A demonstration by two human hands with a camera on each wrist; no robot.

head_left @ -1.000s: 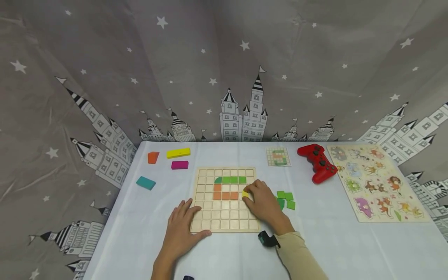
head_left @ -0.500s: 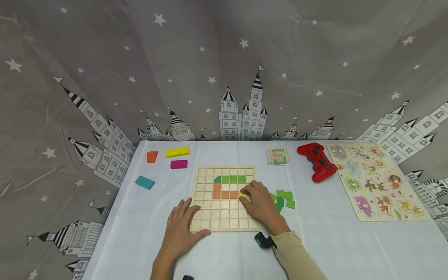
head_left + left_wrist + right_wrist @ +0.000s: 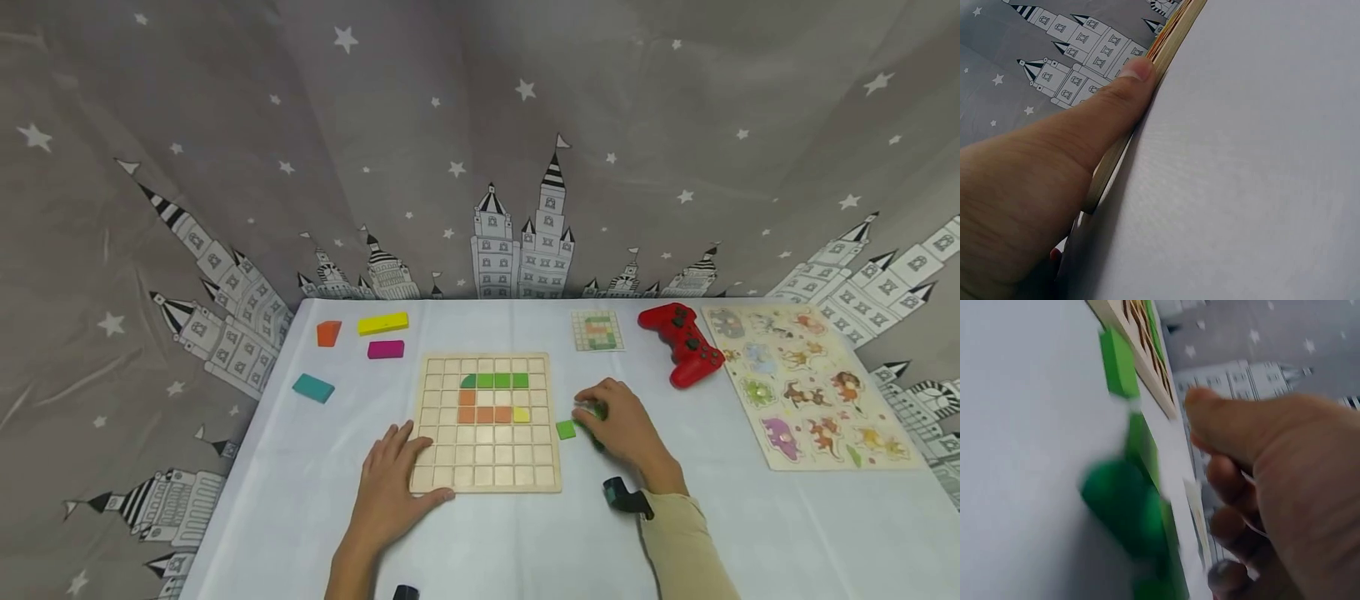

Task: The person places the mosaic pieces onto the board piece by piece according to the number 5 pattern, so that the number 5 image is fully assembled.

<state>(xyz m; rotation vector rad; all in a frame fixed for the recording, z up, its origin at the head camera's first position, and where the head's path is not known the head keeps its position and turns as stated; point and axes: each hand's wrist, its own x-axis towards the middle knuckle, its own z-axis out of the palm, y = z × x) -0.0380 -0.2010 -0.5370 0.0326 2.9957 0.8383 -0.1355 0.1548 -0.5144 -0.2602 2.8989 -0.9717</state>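
My left hand [image 3: 390, 479] rests at the near left corner of a wooden grid board [image 3: 483, 457], fingers along its left side. The left wrist view shows its thumb [image 3: 1116, 94] against the board's edge. On the grid lie a row of green tiles [image 3: 502, 381] with a rounded dark green end piece [image 3: 468, 382], several orange tiles [image 3: 485, 414] and a yellow tile [image 3: 521, 414]. Beside the board my right hand [image 3: 626, 429] hovers over loose green pieces, mostly hiding them, with no piece seen between its fingers. One green tile [image 3: 566, 430] and a blurred dark green piece [image 3: 1125, 506] show.
A small pattern card [image 3: 597, 331] and a red game controller [image 3: 681, 345] lie behind the right hand. Further right is an animal puzzle board [image 3: 813, 387]. Back left are orange [image 3: 327, 333], yellow [image 3: 382, 323], magenta [image 3: 386, 349] and teal [image 3: 313, 387] blocks.
My right hand has let go of the yellow tile, which now lies at the right end of the orange row, and has moved right over the loose green pieces. The left hand stays put.
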